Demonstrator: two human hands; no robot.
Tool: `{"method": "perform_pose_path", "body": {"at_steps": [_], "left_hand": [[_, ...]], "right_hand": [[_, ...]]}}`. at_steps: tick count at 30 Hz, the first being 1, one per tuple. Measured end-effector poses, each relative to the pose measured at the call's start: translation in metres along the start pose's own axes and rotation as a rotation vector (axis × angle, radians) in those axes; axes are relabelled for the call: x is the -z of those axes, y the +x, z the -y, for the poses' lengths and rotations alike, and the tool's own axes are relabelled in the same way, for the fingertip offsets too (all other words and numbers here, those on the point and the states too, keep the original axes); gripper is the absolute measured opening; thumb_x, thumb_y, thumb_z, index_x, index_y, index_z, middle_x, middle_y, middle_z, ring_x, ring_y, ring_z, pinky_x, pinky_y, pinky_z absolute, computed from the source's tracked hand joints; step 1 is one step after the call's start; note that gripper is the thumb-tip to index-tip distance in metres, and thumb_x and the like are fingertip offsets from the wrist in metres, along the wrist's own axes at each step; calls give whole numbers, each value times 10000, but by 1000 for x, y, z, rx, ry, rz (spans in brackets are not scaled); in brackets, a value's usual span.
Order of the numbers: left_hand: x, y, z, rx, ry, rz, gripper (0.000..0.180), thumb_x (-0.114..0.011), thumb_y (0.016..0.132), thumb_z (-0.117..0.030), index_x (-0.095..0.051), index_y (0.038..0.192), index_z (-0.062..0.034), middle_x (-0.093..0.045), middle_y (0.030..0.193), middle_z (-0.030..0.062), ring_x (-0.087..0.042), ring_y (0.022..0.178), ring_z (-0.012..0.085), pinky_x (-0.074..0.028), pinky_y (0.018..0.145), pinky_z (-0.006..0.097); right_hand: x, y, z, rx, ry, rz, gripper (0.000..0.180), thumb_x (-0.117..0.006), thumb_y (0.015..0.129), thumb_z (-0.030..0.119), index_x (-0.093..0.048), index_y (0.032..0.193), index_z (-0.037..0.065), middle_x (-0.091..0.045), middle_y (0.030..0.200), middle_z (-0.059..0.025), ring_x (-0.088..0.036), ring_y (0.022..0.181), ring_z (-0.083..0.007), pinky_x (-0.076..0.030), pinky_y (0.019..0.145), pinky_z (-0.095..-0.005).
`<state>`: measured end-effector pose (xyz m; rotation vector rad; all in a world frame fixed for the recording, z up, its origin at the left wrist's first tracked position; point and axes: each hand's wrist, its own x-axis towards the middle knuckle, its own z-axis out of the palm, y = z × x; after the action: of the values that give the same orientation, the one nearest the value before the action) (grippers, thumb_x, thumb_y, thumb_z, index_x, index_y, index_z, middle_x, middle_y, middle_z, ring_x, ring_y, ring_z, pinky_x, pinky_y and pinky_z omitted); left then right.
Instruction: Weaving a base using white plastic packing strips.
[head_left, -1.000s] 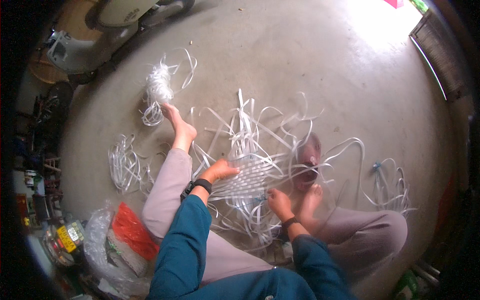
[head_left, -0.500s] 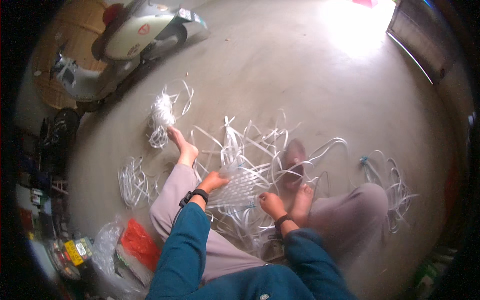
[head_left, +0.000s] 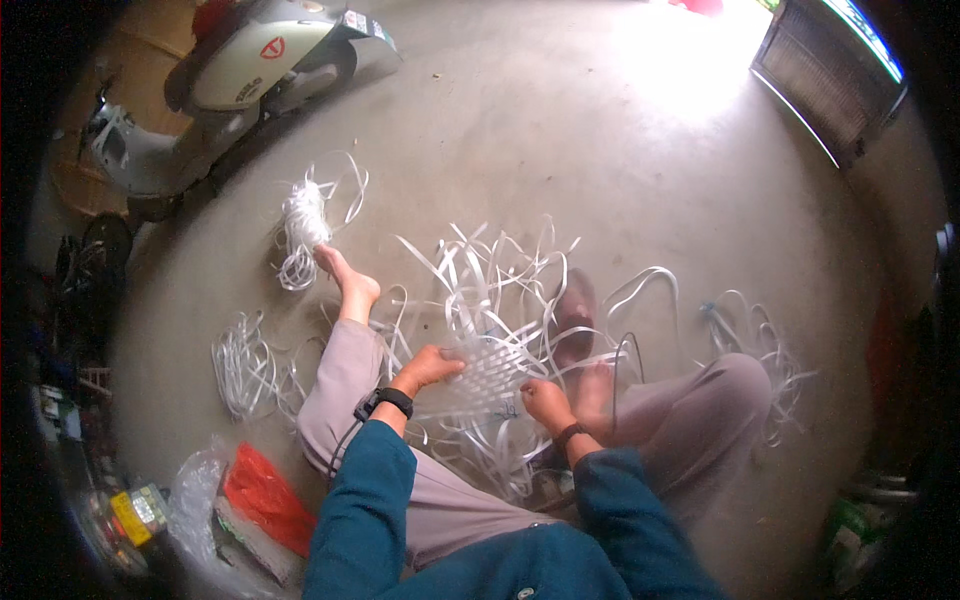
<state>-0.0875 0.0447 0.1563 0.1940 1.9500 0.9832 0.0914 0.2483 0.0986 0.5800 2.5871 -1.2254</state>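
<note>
1. One view only here, the head camera looking straight down. Person's sitting on the concrete floor (head_left: pixel 620 150) with legs out, and a flat woven mat of white plastic strips (head_left: pixel 490 375) lies on the floor between the knees, right in front of them.
2. Left hand (head_left: pixel 432 366) rests flat on the left edge of the woven patch, fingers stretched out and fairly close together, more pressing it down than gripping. Looks like it's pinning the weave so it doesn't slide.
3. Right hand (head_left: pixel 546 400) is at the lower right edge of the patch, fingers curled in. Pretty sure it's pinching a strip end, but it's too small to say which one.
4. Loose strip ends (head_left: pixel 470 265) fan out from the patch on all sides, some looping toward the right foot (head_left: pixel 575 310). The left foot (head_left: pixel 352 285) sits just beside a separate coiled bundle of strips (head_left: pixel 300 225), and another pile of strips (head_left: pixel 240 365) lies near the left knee.
5. My read: mid-weave, base still being built. Next move probably needs the right hand to thread its strip over-under while the left keeps things flat and tight.
6. Background stuff: a scooter (head_left: pixel 240 80) at top left, a red plastic bag (head_left: pixel 265 495) by the left hip.
</note>
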Motion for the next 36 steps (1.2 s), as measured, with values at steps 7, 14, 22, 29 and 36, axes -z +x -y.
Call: {"method": "perform_pose_path", "body": {"at_steps": [7,14,22,29,36], "left_hand": [[9,-7,17,27,-38,-31,321,-700,753,-207,-669,1014,-23,-678,877,47,-597,735,127,-478,639,275],[-1,-4,11,-2,-131,-36,361,-744,719,-280,-685,957,-15,-674,836,38,-593,742,115,-467,677,257],[-7,-7,18,-7,16,-13,342,-740,737,-288,-694,919,-3,-677,841,37,-596,759,115,-467,702,258],[-24,-15,11,-19,-120,34,319,-737,760,-244,-680,978,-19,-670,846,19,-577,742,91,-463,696,247],[-25,-4,29,-51,-63,61,319,-708,794,-212,-656,1059,-42,-670,896,11,-582,789,89,-467,736,250]], "right_hand": [[-12,16,13,-31,95,-25,252,-515,780,215,-687,927,103,-640,904,-191,-611,843,-372,-487,759,-441],[-15,39,8,-74,401,-82,201,-506,818,101,-639,947,23,-643,724,-153,-631,651,-259,-498,633,-353],[5,52,25,116,214,-329,238,-589,788,99,-626,1020,58,-631,898,-159,-606,818,-315,-475,741,-382],[9,58,30,179,281,-244,382,-637,771,196,-582,1125,62,-641,985,-165,-604,928,-341,-473,810,-381],[-5,71,11,95,414,-78,385,-650,789,268,-599,1090,34,-665,932,-164,-642,875,-288,-483,763,-347]]}}
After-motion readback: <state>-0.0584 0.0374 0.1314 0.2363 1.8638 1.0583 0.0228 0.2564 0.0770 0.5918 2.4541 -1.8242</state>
